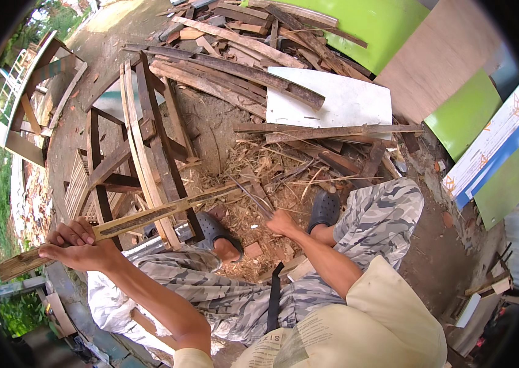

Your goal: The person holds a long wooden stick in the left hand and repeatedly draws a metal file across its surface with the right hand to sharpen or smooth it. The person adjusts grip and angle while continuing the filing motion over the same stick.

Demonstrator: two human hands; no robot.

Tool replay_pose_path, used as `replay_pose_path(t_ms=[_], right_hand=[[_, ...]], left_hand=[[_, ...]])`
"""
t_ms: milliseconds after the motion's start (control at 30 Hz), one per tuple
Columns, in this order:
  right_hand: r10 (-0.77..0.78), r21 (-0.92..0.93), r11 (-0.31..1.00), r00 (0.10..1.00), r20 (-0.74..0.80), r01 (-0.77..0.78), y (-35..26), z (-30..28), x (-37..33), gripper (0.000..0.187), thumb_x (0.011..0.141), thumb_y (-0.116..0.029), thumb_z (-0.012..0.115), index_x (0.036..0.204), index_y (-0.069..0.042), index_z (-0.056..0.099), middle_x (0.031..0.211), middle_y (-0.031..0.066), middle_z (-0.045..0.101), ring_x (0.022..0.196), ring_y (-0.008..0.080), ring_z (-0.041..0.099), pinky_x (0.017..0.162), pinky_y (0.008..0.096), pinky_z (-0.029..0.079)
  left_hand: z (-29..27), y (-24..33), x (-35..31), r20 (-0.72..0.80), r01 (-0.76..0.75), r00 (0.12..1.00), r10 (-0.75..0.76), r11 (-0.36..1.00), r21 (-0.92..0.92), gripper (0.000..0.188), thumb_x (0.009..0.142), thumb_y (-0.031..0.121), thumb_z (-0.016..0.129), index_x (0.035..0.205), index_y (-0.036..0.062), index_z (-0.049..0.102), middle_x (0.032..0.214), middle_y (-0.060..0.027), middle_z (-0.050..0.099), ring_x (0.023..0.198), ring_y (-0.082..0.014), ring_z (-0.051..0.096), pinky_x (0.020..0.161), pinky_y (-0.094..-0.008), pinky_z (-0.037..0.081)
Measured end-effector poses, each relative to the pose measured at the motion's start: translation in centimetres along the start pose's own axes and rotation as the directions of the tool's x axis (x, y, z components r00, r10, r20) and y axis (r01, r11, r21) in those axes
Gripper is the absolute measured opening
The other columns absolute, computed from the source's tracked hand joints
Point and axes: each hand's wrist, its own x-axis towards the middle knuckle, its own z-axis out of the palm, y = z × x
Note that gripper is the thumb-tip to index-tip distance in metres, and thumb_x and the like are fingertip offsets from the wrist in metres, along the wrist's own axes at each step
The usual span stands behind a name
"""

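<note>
The step in hand looks like splitting or shaving: a long bamboo slat [130, 222] is held out at a slant while a thin dark blade [248, 195] is brought to it. The slat runs from the person's lower left up toward the middle of the ground, crossing in front of a wooden frame [149, 147] that lies on its side just beyond it.

The left hand [75, 245] grips the slat's near end, its fingers [70, 233] wrapped tight around the wood. The right hand [282, 222], to the right of the slat's far end, is closed on the blade's handle, and the blade points up and left toward that end; whether it touches the slat I cannot tell.

The next move, as I judge it, calls for a steady hold on the near end and a true blade line along the grain.

Shavings and straw [259, 165] litter the ground beyond the slat's far end.
</note>
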Motion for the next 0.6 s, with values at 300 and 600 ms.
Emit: replay_pose_path(t_ms=[300,600], right_hand=[[0.222,0.102,0.97,0.975,0.021,-0.223,4.0,2.3,3.0,0.03,0.078,-0.028,0.063,0.091,-0.001,0.069,0.08,0.0255,0.066,0.076,0.0383,0.066,0.071,0.0443,0.052],[-0.196,0.1,0.976,0.981,0.0,0.195,-3.8,1.7,-1.4,0.028,0.077,-0.028,0.063,0.09,-0.004,0.068,0.079,0.0245,0.066,0.078,0.0364,0.067,0.073,0.0433,0.052]], left_hand=[[0.1,-0.4,-0.1,0.038,0.026,0.999,-0.026,1.0,-0.004,0.05,0.097,0.058,0.046,0.071,0.0169,0.032,0.051,0.0046,0.024,0.038,-0.0051,0.021,0.035,-0.0218,0.019],[-1.4,-0.3,0.4,0.096,0.01,0.995,-0.009,1.0,-0.015,0.05,0.097,0.058,0.046,0.071,0.017,0.032,0.05,0.0048,0.025,0.036,-0.005,0.022,0.034,-0.021,0.019]])
